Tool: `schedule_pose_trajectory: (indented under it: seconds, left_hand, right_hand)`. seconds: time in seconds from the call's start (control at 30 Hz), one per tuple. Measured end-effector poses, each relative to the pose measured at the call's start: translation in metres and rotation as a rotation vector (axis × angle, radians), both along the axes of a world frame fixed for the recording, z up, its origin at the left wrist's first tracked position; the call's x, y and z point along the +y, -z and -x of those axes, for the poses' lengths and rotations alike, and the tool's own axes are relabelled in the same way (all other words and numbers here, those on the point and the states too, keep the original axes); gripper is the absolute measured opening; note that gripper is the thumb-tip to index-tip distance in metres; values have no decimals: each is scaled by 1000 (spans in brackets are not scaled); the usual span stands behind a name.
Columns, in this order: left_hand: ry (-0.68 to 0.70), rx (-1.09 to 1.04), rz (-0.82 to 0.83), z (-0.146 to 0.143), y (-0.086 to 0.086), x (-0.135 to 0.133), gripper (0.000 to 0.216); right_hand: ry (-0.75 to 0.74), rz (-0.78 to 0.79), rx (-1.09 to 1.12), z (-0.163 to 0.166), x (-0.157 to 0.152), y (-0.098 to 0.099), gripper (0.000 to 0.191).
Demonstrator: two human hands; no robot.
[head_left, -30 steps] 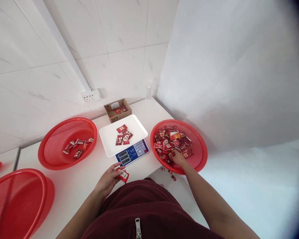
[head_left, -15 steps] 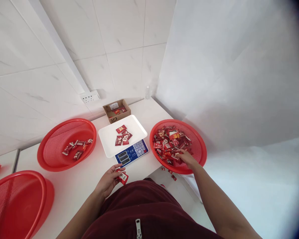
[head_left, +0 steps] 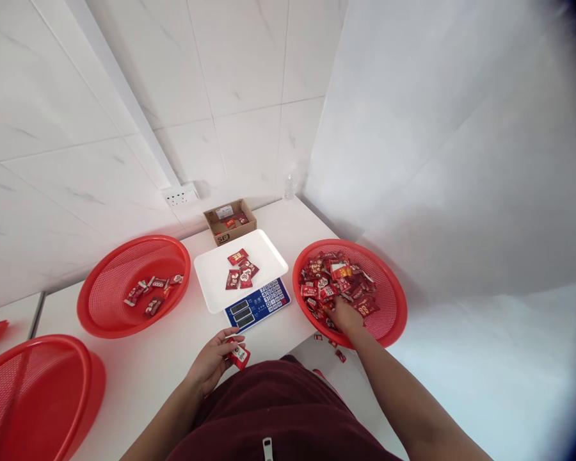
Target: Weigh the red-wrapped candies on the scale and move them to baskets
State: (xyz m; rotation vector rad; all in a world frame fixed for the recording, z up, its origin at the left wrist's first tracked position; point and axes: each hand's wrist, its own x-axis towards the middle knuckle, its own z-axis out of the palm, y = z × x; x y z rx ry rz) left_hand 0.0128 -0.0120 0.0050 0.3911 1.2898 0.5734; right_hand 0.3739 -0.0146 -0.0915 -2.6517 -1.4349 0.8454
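My left hand [head_left: 216,358] is closed on a small red wrapped snack packet [head_left: 239,355] with a pale label, held in front of my body near the table edge. My right hand [head_left: 344,317] reaches down into the right red basket [head_left: 391,307], among a heap of red wrapped snack packets [head_left: 324,282]. Its fingertips are hidden by the packets, so whether it grips one does not show. Between the hands stands a scale [head_left: 259,305] with a blue keypad panel. Several red packets [head_left: 240,272] lie on its white tray [head_left: 211,288].
A second red basket [head_left: 93,288] at the left holds several packets. Another red basket [head_left: 77,384] is at the lower left. A cardboard box [head_left: 225,234] with packets and a clear bottle [head_left: 288,187] stand by the wall. Several packets [head_left: 340,355] lie below the table's edge.
My right hand has moved left and deeper into the heap, and its fingers have gone out of sight. My left hand still holds its packet. The view has shifted slightly.
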Motion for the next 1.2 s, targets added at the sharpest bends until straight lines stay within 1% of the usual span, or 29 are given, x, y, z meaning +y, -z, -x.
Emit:
schedule_pose_trajectory:
  seconds: [0.1,0.2,0.27,0.33,0.5,0.57,0.63,0.87,0.93,1.07,1.2]
  left_hand:
    - [6,9,0,-1,0,0,32]
    - [9,13,-3,-1,0,1,32]
    - [11,20,2,0,0,1,32]
    - [15,23,6,1,0,1,32]
    - [12,13,3,3,1,3,32]
    - [14,16,4,3,1,4,31]
    - [23,19,1,2,1,4,30]
    - [31,31,3,1,1,4,32]
    - [34,29,0,1,1,4,32]
    - [35,33,-9,4,2,2,31]
    - [23,34,-9,6,4,1,31]
  right_hand:
    - [1,37,-81,9,3,1,43]
    - [-19,60,-125,12,7,-2,41]
    - [-37,68,-139,9,8,-5,34]
    - [-43,73,-149,4,8,-8,31]
    - [-43,80,-142,-12,-4,-13,33]
    - [-54,79,-133,-14,-9,-14,37]
    - [-65,88,-126,-13,-11,-15,42]
    - [-78,122,-129,4,-4,-11,46]
    - [-76,118,-135,7,-2,-9,43]
    - [-57,85,-120,5,0,-9,29]
    - [13,27,-72,-4,-2,-12,29]
